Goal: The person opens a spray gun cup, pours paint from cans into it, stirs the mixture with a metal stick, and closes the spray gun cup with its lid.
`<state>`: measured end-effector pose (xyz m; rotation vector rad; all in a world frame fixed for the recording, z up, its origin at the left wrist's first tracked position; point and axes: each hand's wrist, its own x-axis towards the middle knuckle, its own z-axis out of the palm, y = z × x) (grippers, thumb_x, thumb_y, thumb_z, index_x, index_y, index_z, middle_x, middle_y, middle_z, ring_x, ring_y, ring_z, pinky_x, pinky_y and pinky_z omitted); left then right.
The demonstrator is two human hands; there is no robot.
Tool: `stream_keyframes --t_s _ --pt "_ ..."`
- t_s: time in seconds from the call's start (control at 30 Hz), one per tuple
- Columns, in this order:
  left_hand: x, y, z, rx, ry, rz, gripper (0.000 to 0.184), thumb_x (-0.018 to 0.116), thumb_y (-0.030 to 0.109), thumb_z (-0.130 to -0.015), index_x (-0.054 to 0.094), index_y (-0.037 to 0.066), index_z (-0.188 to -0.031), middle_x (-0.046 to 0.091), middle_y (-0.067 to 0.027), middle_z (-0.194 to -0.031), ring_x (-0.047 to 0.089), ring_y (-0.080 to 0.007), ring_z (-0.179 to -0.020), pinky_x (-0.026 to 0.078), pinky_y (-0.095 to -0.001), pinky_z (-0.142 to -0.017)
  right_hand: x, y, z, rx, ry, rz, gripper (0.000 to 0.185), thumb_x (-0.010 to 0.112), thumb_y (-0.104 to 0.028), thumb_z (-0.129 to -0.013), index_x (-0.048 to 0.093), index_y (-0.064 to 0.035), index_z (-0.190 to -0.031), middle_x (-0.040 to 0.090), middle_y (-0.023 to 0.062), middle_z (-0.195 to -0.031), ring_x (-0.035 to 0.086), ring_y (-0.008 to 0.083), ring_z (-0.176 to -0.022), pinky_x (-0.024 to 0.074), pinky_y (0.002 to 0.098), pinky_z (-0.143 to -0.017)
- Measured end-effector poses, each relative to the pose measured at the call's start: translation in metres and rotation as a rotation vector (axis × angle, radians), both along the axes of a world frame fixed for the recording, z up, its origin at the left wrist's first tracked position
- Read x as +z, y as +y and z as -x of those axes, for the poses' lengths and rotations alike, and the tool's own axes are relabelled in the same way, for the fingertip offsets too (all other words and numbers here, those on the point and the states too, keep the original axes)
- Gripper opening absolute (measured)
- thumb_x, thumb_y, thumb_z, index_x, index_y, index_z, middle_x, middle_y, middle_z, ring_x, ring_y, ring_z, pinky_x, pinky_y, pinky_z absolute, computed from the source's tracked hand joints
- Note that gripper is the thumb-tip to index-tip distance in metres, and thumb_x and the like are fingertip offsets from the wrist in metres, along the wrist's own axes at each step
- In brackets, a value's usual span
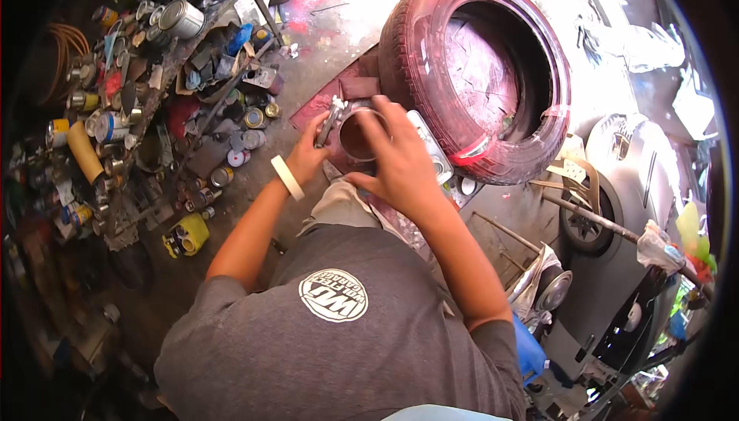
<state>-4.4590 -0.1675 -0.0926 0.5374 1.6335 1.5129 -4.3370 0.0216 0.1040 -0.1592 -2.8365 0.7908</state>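
Note:
My left hand [309,152], with a pale band around its wrist, is closed on a small grey metal tool [331,122] whose exact kind I cannot make out. Just right of it is a round open container [353,141] with a shiny rim and a reddish-brown inside. Over its mouth reaches my right hand [400,155], fingers spread and slightly blurred; I cannot tell whether they touch the rim. Partly behind the right hand is a silvery rectangular metal piece [433,148]. A reddish block [359,87] rests beyond the container.
A large tire [400,59] covered in red paint dust lies ahead to the right. Crowded paint cans [182,18] and clutter fill the left. A yellow jug [187,235] is on the floor. At the right are a grey vehicle body [616,244] and a long pole [593,221].

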Motion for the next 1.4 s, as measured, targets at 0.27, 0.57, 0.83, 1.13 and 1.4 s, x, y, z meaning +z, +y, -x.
stream_keyframes --t_s 0.27,0.57,0.83,1.13,1.4 --pt "0.03 -0.017 0.009 -0.094 -0.107 0.439 0.08 0.058 0.003 -0.084 0.027 0.013 -0.158 0.064 -0.0122 -0.114 0.061 -0.0164 -0.085 0.052 -0.032 -0.075 -0.072 -0.038 0.03 0.011 -0.115 -0.003 0.087 0.089 -0.021 -0.066 0.049 -0.0039 -0.141 0.051 0.0169 -0.132 0.053 0.0388 -0.119 0.0508 0.0438 -0.1" --pt "-0.063 0.078 0.075 -0.381 0.153 0.555 0.081 0.057 0.009 -0.085 0.026 0.012 -0.16 0.061 -0.0199 -0.132 0.066 -0.032 -0.109 0.054 -0.0398 -0.091 -0.023 -0.014 -0.026 -0.341 0.068 0.009 0.083 0.087 -0.028 -0.075 0.048 -0.0011 -0.143 0.041 0.0237 -0.152 0.044 0.0429 -0.136 0.0378 0.0489 -0.114" --pt "-0.128 0.118 0.089 -0.398 0.33 0.715 0.077 0.062 0.014 -0.084 0.035 0.009 -0.157 0.066 -0.0243 -0.121 0.067 -0.033 -0.109 0.053 -0.0421 -0.093 -0.035 -0.046 -0.192 -0.957 0.027 0.013 0.055 0.072 -0.016 -0.092 0.051 0.0002 -0.141 0.043 0.0182 -0.152 0.049 0.0346 -0.135 0.0447 0.0441 -0.106" --pt "-0.145 0.06 0.091 -0.089 0.473 0.368 0.08 0.069 0.041 -0.091 0.04 -0.002 -0.152 0.069 -0.0227 -0.117 0.064 -0.0322 -0.112 0.05 -0.0393 -0.097 -0.08 -0.168 -0.244 -1.387 0.106 0.378 0.05 0.069 -0.017 -0.095 0.052 0.0032 -0.138 0.05 0.0177 -0.144 0.058 0.0314 -0.125 0.0464 0.0411 -0.104" --pt "-0.16 -0.213 0.064 -0.781 0.024 0.96 0.064 0.06 0.038 -0.099 0.045 0.001 -0.149 0.065 -0.022 -0.124 0.06 -0.0278 -0.12 0.044 -0.0413 -0.107 -0.105 -0.214 -0.215 -1.285 -0.049 0.565 0.046 0.068 -0.022 -0.097 0.058 -0.0005 -0.137 0.062 0.0154 -0.13 0.065 0.0235 -0.109 0.0523 0.0366 -0.094"
